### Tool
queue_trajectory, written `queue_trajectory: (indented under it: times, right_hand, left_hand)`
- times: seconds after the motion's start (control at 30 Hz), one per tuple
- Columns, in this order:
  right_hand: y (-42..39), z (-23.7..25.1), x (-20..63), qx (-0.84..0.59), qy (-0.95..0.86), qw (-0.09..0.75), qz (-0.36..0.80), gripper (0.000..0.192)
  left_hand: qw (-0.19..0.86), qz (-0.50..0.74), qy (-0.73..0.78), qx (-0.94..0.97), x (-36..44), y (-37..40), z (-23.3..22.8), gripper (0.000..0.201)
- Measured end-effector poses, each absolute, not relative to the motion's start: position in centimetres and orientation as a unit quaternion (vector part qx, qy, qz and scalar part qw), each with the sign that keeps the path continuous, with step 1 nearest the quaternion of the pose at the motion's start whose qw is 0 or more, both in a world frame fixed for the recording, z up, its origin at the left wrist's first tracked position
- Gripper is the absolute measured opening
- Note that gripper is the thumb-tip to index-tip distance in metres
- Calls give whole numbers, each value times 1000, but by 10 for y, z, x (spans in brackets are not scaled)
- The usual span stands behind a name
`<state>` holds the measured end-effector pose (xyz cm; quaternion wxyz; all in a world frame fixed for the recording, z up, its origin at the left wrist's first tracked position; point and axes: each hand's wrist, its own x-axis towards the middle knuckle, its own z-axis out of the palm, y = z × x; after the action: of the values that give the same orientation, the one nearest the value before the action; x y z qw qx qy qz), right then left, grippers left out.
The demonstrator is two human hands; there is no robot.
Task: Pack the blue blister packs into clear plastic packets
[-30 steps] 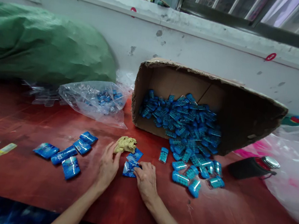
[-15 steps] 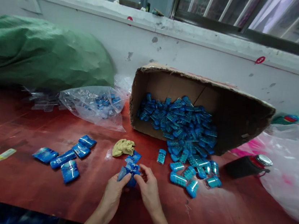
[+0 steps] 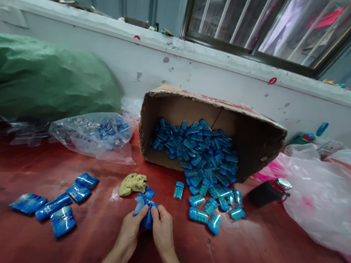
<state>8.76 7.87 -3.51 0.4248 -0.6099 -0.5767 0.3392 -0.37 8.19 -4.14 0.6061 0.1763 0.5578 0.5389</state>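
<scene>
We're pinching a blue packet (image 3: 146, 216) w/ left hand (image 3: 129, 233) & right hand (image 3: 160, 231), fingers pressed; prob light, crinkly, slippery, so gripping edges.

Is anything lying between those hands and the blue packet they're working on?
No. Both the left hand and right hand already grip the blue packet directly; nothing visible sits between them. The tan rag lies just beyond, apart.

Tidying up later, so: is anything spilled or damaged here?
Yes. The cardboard box lies tipped on its side, rim ragged, and blue packs have spilled out of its mouth onto the red table. Both hands hold one blue pack.
</scene>
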Motion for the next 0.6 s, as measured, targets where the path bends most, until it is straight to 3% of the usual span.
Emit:
queue_trajectory:
  times: [0.17, 0.3, 0.53, 0.6]
  right_hand:
    - [86, -37, 100, -637, -594, 390, 298, 38]
    - [93, -41, 104, -652, -613, 350, 277, 37]
    - [93, -36, 97, -648, -685, 232, 237, 9]
    - [89, -35, 99, -649, -693, 215, 229, 24]
  left_hand:
    - [688, 503, 494, 173, -6, 79, -39, 31]
    - [663, 496, 535, 167, -28, 71, -43, 31]
    - [664, 527, 511, 143, -42, 62, -22, 26]
    - [667, 523, 513, 133, -36, 61, -19, 25]
